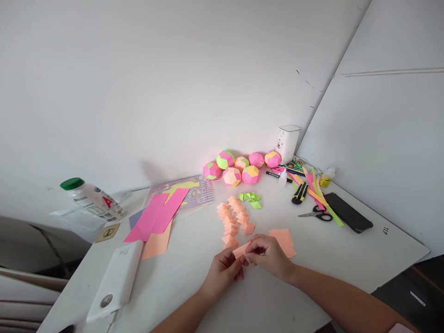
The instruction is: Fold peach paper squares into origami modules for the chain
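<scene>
Between my two hands is a small folded piece of peach paper [240,251]. My left hand [222,273] grips its left end with thumb and fingers, while my right hand [266,255] pinches the right end. Just beyond them, two rows of folded peach paper units [227,219] lie on the table, with several folded green units [251,199] behind. Beside my right hand rests a stack of flat peach paper squares [282,241], partly covered by that hand. Farther back, against the wall, sit several multicoloured paper balls [231,176].
On the left are pink paper sheets [156,215], a white power bank [116,280] and a tilted bottle with a green cap [93,199]. To the right lie scissors [317,213], a box cutter [299,193], paper strips [321,192], a black case [348,212] and a glue bottle [327,176].
</scene>
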Demonstrator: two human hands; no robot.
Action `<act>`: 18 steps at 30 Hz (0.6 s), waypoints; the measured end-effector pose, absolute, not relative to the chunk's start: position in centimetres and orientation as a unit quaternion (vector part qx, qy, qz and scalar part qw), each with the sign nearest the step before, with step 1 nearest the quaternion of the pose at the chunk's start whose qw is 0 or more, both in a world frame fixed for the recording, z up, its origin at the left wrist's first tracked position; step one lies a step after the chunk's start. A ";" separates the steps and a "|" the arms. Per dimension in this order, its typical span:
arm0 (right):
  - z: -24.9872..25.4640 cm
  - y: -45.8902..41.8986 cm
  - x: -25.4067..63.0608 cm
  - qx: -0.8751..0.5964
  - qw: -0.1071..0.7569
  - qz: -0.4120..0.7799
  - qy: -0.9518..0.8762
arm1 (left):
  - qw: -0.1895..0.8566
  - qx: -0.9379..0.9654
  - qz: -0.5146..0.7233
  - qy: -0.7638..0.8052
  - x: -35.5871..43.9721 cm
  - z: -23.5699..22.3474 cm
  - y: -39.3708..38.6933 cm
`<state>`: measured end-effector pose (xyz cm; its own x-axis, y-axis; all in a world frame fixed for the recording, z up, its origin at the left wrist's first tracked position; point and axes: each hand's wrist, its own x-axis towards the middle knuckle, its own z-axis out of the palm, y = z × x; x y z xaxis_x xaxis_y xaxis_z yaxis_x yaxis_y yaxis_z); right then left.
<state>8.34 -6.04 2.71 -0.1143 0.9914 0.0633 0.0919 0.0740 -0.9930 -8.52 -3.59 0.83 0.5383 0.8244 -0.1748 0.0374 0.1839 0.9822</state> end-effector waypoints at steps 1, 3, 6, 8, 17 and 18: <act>2.7 -6.0 8.4 -0.478 0.463 0.484 -0.568 | 0.668 0.568 0.293 0.380 -8.5 0.9 -3.6; 2.6 -6.0 8.4 -0.476 0.462 0.486 -0.569 | 0.666 0.572 0.291 0.380 -8.5 1.0 -3.6; 2.8 -6.0 8.4 -0.470 0.462 0.493 -0.568 | 0.664 0.573 0.289 0.383 -8.5 1.0 -3.5; 3.0 -6.0 8.3 -0.471 0.461 0.495 -0.566 | 0.664 0.572 0.289 0.386 -8.5 1.0 -3.5; 3.2 -6.1 8.3 -0.478 0.458 0.482 -0.574 | 0.674 0.559 0.288 0.388 -8.4 1.2 -3.6; 3.3 -6.1 8.3 -0.478 0.458 0.480 -0.575 | 0.672 0.561 0.288 0.388 -8.4 1.2 -3.6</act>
<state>8.27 -6.09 3.25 -0.1233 0.9901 0.0674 0.1112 0.0812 -0.9905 -8.37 -3.60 1.21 0.5321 0.8231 -0.1986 0.0479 0.2049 0.9776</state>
